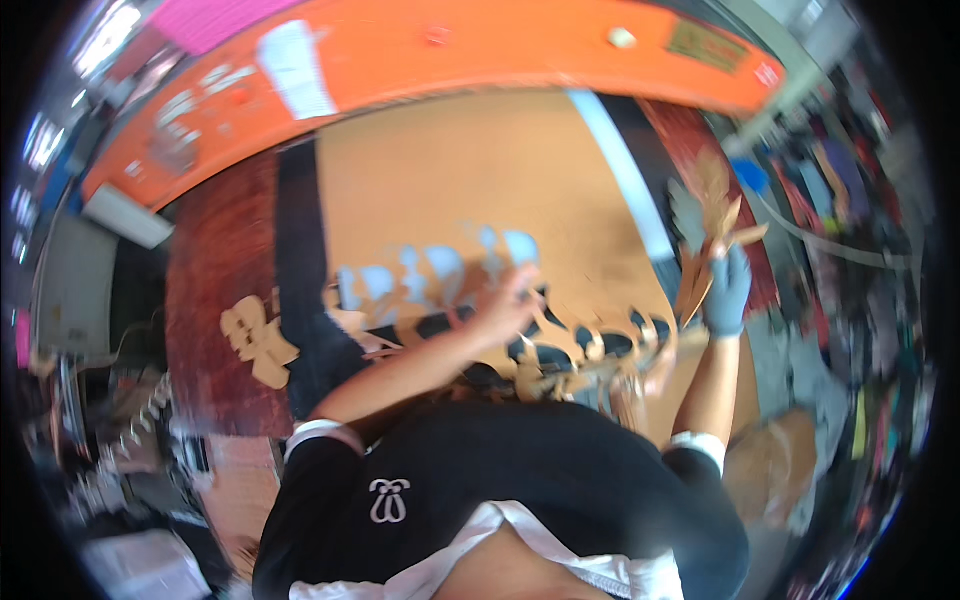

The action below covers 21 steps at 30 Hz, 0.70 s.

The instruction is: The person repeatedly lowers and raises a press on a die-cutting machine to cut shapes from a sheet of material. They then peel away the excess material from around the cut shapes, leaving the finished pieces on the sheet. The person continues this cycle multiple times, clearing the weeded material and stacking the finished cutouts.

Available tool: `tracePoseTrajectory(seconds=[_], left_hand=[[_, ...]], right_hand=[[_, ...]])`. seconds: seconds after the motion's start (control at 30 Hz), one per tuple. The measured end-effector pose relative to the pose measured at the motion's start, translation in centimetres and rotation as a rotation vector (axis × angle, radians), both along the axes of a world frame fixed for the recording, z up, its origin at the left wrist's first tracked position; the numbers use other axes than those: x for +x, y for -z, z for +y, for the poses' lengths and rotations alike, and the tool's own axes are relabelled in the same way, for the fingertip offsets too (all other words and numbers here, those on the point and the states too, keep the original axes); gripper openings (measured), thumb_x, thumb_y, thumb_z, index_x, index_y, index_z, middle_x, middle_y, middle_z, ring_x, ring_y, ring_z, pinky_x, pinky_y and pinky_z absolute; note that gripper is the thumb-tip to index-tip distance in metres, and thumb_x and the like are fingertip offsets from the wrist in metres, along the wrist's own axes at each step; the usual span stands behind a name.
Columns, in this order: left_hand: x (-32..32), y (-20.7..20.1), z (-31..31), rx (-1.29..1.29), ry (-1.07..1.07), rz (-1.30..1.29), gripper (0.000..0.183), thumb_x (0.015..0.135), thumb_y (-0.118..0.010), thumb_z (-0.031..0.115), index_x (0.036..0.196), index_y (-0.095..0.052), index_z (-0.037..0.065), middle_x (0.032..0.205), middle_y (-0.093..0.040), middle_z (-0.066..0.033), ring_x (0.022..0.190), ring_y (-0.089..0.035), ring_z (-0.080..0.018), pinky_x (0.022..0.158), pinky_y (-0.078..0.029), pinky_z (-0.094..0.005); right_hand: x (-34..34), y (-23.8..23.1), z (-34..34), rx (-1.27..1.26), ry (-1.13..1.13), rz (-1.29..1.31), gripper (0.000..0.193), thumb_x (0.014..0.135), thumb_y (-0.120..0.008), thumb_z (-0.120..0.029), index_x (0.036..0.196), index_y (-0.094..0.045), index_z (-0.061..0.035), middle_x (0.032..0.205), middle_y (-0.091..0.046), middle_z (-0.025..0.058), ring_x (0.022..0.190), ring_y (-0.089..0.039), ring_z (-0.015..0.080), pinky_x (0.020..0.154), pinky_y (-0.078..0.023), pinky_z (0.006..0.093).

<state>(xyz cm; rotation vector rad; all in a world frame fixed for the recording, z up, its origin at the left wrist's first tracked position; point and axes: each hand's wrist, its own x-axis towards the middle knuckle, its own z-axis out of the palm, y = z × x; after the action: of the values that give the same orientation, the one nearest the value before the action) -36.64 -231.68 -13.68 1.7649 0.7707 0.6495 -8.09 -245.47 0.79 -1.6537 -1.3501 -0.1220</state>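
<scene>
A large tan sheet [470, 170] lies on the bench, its near part full of cut-out holes showing light blue and black beneath. My bare left hand [508, 305] is over the holed part, near its middle; motion smears its fingers, and I cannot tell if anything is between them. At the right side my right hand [728, 298], in a grey glove, is closed around several thin tan cut pieces [712, 195], which fan out beyond the fingers. Ragged tan offcuts [560, 380] hang along the sheet's near edge, close to my body.
An orange machine beam [480, 50] spans the far side, with a white paper [295, 70] on it. Tan cut pieces [258, 340] lie stacked on the dark red bench surface [220, 270] at left. Coloured scraps [840, 190] crowd the right side.
</scene>
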Motion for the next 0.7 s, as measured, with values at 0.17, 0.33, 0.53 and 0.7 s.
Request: tracePoseTrajectory(seconds=[0.17, 0.33, 0.53, 0.7], left_hand=[[4.1, 1.6, 1.1, -1.254, -0.078, -0.101, 0.042, 0.083, -0.057, 0.049, 0.099, -0.054, 0.011, 0.083, -0.056, -0.0048, 0.067, -0.054, -0.0181, 0.052, -0.043, -0.0289], [6.2, 1.4, -0.1, -1.368, -0.049, -0.168, 0.058, 0.087, -0.053, 0.05, 0.125, -0.044, 0.008, 0.099, -0.054, -0.0138, 0.074, -0.055, -0.0223, 0.062, -0.047, -0.0361], [6.4, 1.2, -0.2, -1.05, 0.028, -0.073, 0.042, 0.084, -0.057, 0.044, 0.107, -0.056, 0.009, 0.095, -0.053, -0.0079, 0.069, -0.047, -0.0168, 0.068, -0.043, -0.0374], [6.2, 0.0, -1.8, -0.834, -0.171, -0.094, 0.041, 0.081, -0.06, 0.042, 0.105, -0.056, 0.01, 0.1, -0.05, -0.0081, 0.086, -0.045, -0.0177, 0.07, -0.04, -0.0378]], right_hand=[[-3.8, 11.0, 8.5, -0.416, -0.096, -0.393, 0.028, 0.089, -0.05, -0.027, 0.089, -0.056, 0.0008, 0.08, -0.059, 0.0241, 0.075, -0.057, 0.0422, 0.067, -0.046, 0.0488], [-2.9, 15.0, 9.7, -0.208, -0.138, -0.216, 0.024, 0.088, -0.05, -0.022, 0.077, -0.054, -0.0009, 0.072, -0.056, 0.0203, 0.068, -0.055, 0.0384, 0.061, -0.042, 0.0463], [-3.0, 14.3, 9.1, -0.262, -0.147, -0.231, 0.023, 0.088, -0.05, -0.02, 0.075, -0.051, -0.0008, 0.072, -0.054, 0.0197, 0.069, -0.053, 0.0373, 0.061, -0.041, 0.0447], [-3.4, 14.0, 9.0, -0.256, -0.161, -0.252, 0.022, 0.088, -0.05, -0.019, 0.079, -0.053, 0.0001, 0.077, -0.055, 0.0203, 0.073, -0.054, 0.0387, 0.064, -0.042, 0.0453]])
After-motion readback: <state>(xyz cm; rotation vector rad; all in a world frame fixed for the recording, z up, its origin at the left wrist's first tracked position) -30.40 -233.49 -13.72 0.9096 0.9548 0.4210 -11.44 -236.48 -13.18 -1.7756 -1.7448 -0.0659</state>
